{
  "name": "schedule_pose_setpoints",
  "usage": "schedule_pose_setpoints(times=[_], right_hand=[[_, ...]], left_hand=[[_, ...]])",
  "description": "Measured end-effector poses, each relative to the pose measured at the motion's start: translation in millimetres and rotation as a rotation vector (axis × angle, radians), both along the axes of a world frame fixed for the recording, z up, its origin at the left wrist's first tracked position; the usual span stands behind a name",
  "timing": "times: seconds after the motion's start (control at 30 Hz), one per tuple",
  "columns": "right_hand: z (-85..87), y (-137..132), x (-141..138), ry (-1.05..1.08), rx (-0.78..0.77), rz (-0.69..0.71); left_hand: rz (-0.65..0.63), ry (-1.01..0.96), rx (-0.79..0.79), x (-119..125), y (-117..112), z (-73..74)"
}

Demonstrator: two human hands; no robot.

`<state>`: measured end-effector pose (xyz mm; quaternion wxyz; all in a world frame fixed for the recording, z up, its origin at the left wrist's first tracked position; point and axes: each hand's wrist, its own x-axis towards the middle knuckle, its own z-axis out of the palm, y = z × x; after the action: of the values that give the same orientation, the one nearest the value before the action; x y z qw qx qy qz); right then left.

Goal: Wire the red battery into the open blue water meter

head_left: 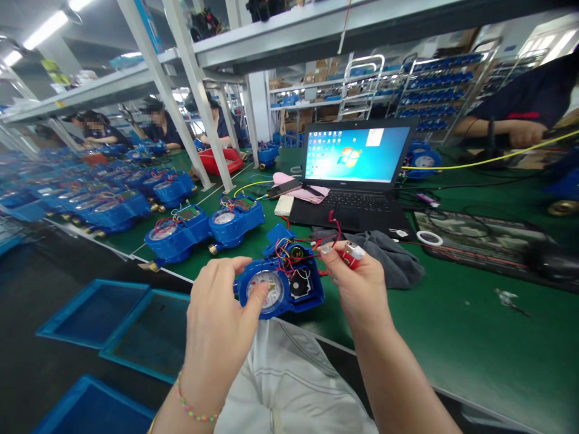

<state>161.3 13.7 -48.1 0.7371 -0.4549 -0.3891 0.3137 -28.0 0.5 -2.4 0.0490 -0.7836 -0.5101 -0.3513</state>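
At the bench's front edge lies a blue water meter, its round dial on the left and an uncovered compartment with red, black and yellow wires on the right. My left hand grips the dial end, thumb on the dial glass and fingers around the far side. Close to the compartment, my right hand is closed around a red lighter with a metal top. Its thumb and forefinger also pinch thin wires coming from the meter. The wire ends are partly hidden by the fingers.
A laptop stands behind, with a grey cloth in front. Two more meters sit to the left, before rows of others. A white tape ring lies right. Blue trays are below left. Co-workers sit beyond the posts.
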Motion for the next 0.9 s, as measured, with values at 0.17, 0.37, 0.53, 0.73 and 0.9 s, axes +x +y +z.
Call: schedule_pose_setpoints(times=[0.17, 0.37, 0.53, 0.73, 0.9], right_hand=[[-0.9, -1, 1, 0.211, 0.024, 0.064], [-1.1, -4, 5, 0.206, 0.032, 0.079], [0.6, 0, 11, 0.227, 0.029, 0.056], [1.2, -1, 17, 0.219, 0.057, 0.031], [2.9, -12, 24, 0.105, 0.069, -0.047]], left_hand=[[-0.013, 0.127, -0.059, 31, 13, -8.0], [-0.066, 0.052, 0.006, 47, 30, -11.2], [-0.03, -0.364, -0.183, 41, 37, -5.4], [-0.034, -0.514, -0.367, 36, 37, -2.3], [-0.159, -0.709, -0.465, 35, 37, -1.2]])
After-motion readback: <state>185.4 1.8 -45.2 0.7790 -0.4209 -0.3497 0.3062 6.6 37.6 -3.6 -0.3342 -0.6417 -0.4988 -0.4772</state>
